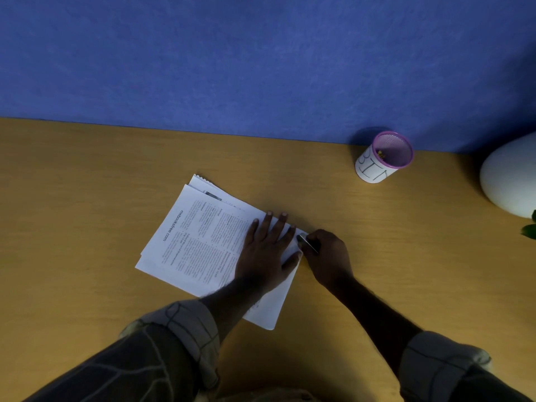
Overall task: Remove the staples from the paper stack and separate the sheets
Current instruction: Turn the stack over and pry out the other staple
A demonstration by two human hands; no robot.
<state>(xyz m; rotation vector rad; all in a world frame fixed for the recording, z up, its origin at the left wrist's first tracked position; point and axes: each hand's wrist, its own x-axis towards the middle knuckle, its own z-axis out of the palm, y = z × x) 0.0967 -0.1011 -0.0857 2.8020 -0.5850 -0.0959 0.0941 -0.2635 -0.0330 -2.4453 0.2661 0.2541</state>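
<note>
A stack of printed white sheets (200, 236) lies tilted on the wooden desk (87, 198), its layers slightly fanned at the far corner. My left hand (265, 250) lies flat on the stack's right part, fingers spread, pressing it down. My right hand (327, 256) sits just off the stack's right corner and grips a small metal staple remover (307, 242), whose tip touches the paper corner between my left index finger and thumb. The staple itself is hidden.
A pink-rimmed mesh cup (383, 158) with a white label reading "BIN" stands at the back right near the blue wall (261, 59). A large white rounded object (510, 178) and a green leaf (529, 229) sit at the right edge.
</note>
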